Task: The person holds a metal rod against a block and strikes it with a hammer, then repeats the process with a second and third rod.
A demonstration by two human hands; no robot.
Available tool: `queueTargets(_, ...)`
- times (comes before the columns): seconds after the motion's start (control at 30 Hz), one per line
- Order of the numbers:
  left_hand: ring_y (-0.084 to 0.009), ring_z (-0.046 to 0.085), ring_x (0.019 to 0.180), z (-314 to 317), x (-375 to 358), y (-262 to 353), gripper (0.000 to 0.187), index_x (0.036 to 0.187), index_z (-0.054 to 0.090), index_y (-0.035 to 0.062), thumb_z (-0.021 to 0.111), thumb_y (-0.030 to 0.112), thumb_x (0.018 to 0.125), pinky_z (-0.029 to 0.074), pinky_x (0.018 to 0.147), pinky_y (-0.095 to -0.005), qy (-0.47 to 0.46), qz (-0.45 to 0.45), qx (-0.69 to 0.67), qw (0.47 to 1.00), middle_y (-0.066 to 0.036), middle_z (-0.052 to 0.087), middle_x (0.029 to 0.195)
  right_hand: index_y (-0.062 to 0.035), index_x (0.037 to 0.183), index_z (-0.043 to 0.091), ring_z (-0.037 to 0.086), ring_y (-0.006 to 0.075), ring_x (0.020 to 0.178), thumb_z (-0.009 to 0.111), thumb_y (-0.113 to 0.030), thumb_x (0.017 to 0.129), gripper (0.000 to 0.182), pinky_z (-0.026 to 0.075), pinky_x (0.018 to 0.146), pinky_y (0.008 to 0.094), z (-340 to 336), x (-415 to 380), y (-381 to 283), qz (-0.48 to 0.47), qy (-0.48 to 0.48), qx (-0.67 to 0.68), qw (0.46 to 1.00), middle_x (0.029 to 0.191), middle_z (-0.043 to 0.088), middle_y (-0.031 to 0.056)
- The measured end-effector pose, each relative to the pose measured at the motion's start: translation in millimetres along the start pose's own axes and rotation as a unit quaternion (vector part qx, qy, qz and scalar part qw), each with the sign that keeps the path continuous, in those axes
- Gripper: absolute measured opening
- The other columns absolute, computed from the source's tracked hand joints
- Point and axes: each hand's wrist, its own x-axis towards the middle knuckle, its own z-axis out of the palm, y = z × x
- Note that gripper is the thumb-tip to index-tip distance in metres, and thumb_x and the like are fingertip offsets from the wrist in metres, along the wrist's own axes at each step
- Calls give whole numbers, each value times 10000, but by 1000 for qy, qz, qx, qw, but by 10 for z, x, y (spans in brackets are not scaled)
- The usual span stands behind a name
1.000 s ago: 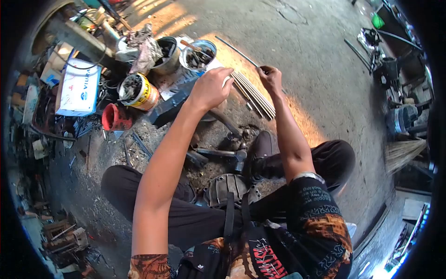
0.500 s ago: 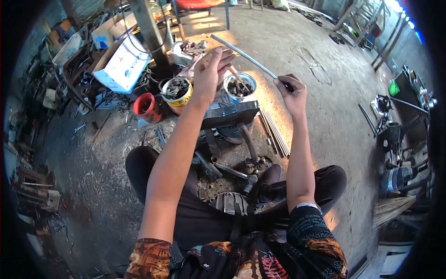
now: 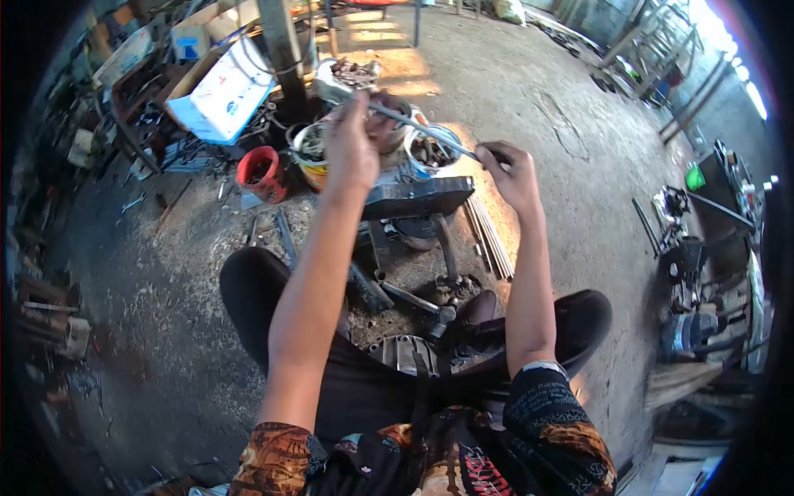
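A thin grey metal rod (image 3: 426, 130) slants across in front of me at chest height. My right hand (image 3: 510, 172) pinches its near end between thumb and fingers. At the far end, my left hand (image 3: 354, 149) has its thumb raised and its fingers bent around the rod; these fingers are partly blurred. Below the rod sits a dark, flat-topped metal block (image 3: 422, 197). A hammer (image 3: 444, 318) lies on the ground between my legs, beside other metal parts. Several thin rods (image 3: 490, 240) lie bundled to the right of the block.
Behind the block stand a white bucket (image 3: 432, 153) of small metal pieces and a yellow-and-white bucket (image 3: 310, 153). A red bucket (image 3: 261, 174) stands to the left, near a white carton (image 3: 227, 95) and a post (image 3: 283, 50). Tools and machine parts line the right side.
The rod's far end has come down and left into my left hand, whose spread fingers have bent around it. My right hand has moved slightly down and left. The view has shifted a little.
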Motion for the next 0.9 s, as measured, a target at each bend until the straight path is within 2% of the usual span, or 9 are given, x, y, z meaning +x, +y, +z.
queueTargets(0.03, -255, 718, 988, -88, 51, 27, 263, 1131, 626, -9, 579, 226, 1023, 631, 858, -371, 8, -6, -10, 1000, -161, 712, 1119, 46, 998, 746, 682, 172, 785, 677, -325, 964, 379, 530, 778, 327, -49, 1, 5, 85, 0, -18, 996, 859, 742, 131)
queueTargets(0.1, -285, 695, 1070, -250, 151, 106, 277, 1135, 619, -24, 551, 226, 1036, 621, 898, -383, 52, 0, 3, 999, -179, 700, 1156, 61, 1097, 716, 678, 228, 944, 529, -511, 1008, 609, 503, 910, 373, -109, 55, 168, 124, 21, 167, 978, 972, 736, 162)
queueTargets(0.17, -334, 663, 1145, -474, 276, 143, 283, 1172, 588, -39, 516, 206, 1051, 619, 913, -408, 52, -2, -55, 997, -194, 684, 1190, 82, 1222, 631, 632, 316, 1115, 300, -633, 1023, 813, 409, 1061, 439, -85, 75, 133, 188, 96, 418, 884, 1136, 699, 208)
queueTargets(0.2, -360, 645, 1170, -529, 306, 157, 287, 1193, 569, -46, 503, 198, 1056, 623, 904, -428, 71, -7, -68, 995, -201, 678, 1199, 57, 1350, 541, 523, 363, 1288, 244, -736, 968, 929, 334, 1135, 499, -94, 65, 80, 167, 77, 517, 836, 1329, 600, 251)
queueTargets(0.27, -411, 605, 1217, -760, 408, 158, 303, 1238, 522, -64, 480, 181, 1064, 632, 876, -492, 68, -18, -98, 993, -219, 651, 1244, 5, 1459, 431, 425, 383, 1395, 265, -763, 945, 939, 282, 1190, 516, 23, 57, -31, 166, 117, 665, 719, 1480, 478, 225)
queueTargets(0.3, -401, 641, 1157, -807, 400, 148, 277, 1154, 518, -41, 500, 219, 1062, 638, 882, -470, 51, -26, -113, 992, -212, 656, 1206, -16, 1493, 393, 391, 384, 1424, 255, -762, 947, 935, 263, 1207, 514, 95, 61, -43, 167, 138, 718, 661, 1522, 438, 211)
queueTargets(0.43, -421, 611, 1200, -956, 410, 91, 294, 1209, 480, -48, 455, 213, 1077, 629, 898, -498, 73, -55, -149, 985, -224, 630, 1251, -80, 1577, 228, 371, 387, 1443, 192, -779, 943, 944, 246, 1213, 562, 324, 88, 62, 110, 90, 853, 502, 1559, 390, 201)
queueTargets(0.63, -454, 498, 1318, -1171, 421, 101, 428, 1382, 367, -134, 376, 179, 1091, 538, 1033, -556, 81, -70, -165, 980, -270, 542, 1368, -98, 1591, 162, 379, 399, 1436, 155, -803, 928, 967, 252, 1201, 594, 401, 155, 111, 104, 79, 868, 478, 1557, 390, 207)
queueTargets(0.9, -414, 539, 1292, -1244, 437, 37, 448, 1346, 411, -137, 385, 234, 1095, 576, 995, -514, 74, -84, -164, 980, -257, 564, 1356, -101, 1572, 196, 425, 391, 1408, 186, -808, 930, 956, 268, 1180, 544, 402, 199, 163, 89, 64, 882, 459, 1513, 449, 225)
